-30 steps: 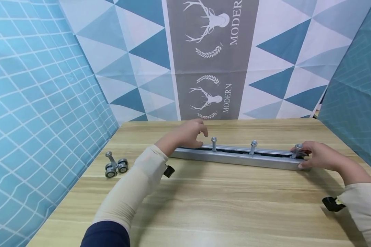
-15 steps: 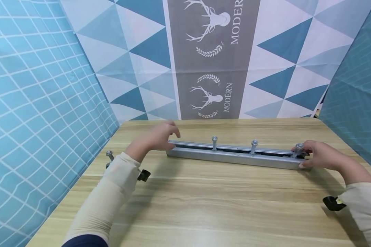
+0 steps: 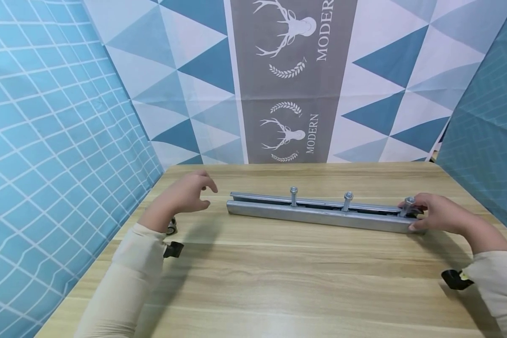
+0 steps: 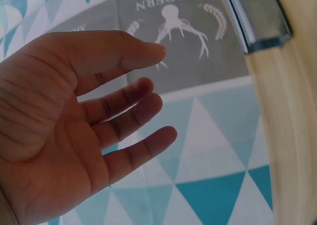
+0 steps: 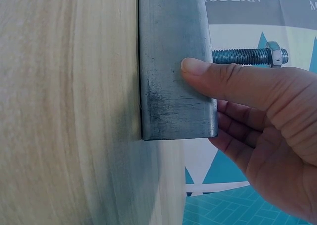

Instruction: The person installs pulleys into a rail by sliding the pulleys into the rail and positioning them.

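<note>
A grey metal channel rail (image 3: 317, 218) lies on the wooden table, its slot facing up. Three threaded bolts with nuts stand up out of the slot: a left bolt (image 3: 294, 196), a middle bolt (image 3: 347, 201) and a right bolt (image 3: 407, 206). My right hand (image 3: 441, 213) grips the rail's right end, thumb on the near wall, fingers behind, beside the right bolt (image 5: 247, 56). My left hand (image 3: 186, 193) is in the air left of the rail, fingers loosely bent and holding nothing (image 4: 99, 111). A roller trolley (image 3: 172, 226) is mostly hidden behind the left wrist.
The wooden table (image 3: 279, 281) extends in front of the rail. A patterned cloth (image 3: 203, 94) hangs behind it, with a blue grid cloth (image 3: 59, 141) on the left and a teal cloth (image 3: 486, 141) on the right.
My left hand has moved left, from over the rail to past its left end, and its forearm now covers most of the roller trolley. My right hand stays on the rail's right end.
</note>
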`<state>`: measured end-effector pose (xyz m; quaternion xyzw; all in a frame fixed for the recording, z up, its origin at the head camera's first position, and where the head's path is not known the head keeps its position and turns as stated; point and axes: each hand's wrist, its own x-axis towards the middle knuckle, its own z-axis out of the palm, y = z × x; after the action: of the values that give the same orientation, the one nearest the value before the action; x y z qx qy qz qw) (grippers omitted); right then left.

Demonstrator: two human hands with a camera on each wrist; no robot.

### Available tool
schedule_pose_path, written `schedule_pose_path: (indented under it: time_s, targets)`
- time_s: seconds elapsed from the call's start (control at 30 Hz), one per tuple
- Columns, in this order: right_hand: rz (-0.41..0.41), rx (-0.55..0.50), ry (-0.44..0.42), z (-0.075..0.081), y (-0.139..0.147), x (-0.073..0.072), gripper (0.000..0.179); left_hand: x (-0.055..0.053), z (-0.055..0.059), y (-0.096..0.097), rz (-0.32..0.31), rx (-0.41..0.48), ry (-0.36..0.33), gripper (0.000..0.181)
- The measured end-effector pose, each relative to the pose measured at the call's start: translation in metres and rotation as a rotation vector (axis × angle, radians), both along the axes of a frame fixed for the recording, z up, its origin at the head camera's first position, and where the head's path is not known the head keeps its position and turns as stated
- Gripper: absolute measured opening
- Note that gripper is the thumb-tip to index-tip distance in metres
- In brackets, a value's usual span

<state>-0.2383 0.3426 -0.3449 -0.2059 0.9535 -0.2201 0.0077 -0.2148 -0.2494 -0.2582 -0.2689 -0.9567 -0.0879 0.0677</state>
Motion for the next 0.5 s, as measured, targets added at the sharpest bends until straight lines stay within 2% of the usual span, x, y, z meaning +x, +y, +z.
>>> schedule_pose_path:
  time_s: [0.1,0.33,0.5]
  targets:
    - [-0.003,0.005,0.001,0.0,0.0,0.0,0.057,0.003,-0.001,-0.01,0.023,-0.002,0.014,0.026]
    - [-0.016,0.018,0.001,0.003,0.002,-0.001,0.059,0.013,-0.001,-0.031,0.102,-0.01,-0.003,0.029]
    - [-0.001,0.013,0.005,0.001,0.001,0.0,0.058,0.02,-0.002,-0.045,0.128,-0.023,0.026,0.028]
